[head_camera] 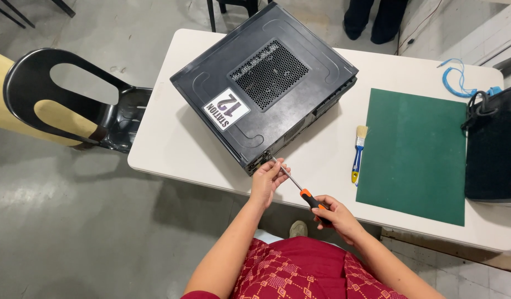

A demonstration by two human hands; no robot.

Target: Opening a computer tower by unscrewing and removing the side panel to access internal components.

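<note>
Screwdriver (299, 188) work occupied both hands at the near edge of the white table (172, 149). The right hand (335, 217) was wrapped shut around the orange-and-black handle, while the left hand (269, 176) pinched the thin metal shaft between fingertips and thumb, steadying the tip against the near corner of the black computer case (266, 83). That case lay flat on its side toward the far left of the table, turned at an angle, its vented panel and a white label facing up.

By its look the tool was light and stiff, with a grippy handle and a smooth, slippery shaft, so the handle seemed the proper place to hold it. The case appeared to be sheet metal, rigid and probably fairly heavy, best held by its edges rather than the perforated grille.

To the right lay a small blue-handled brush (358, 152) just beside a green mat (416, 155), with a black bag (493, 149) at the right edge. A black chair (72, 105) stood left of the table.
</note>
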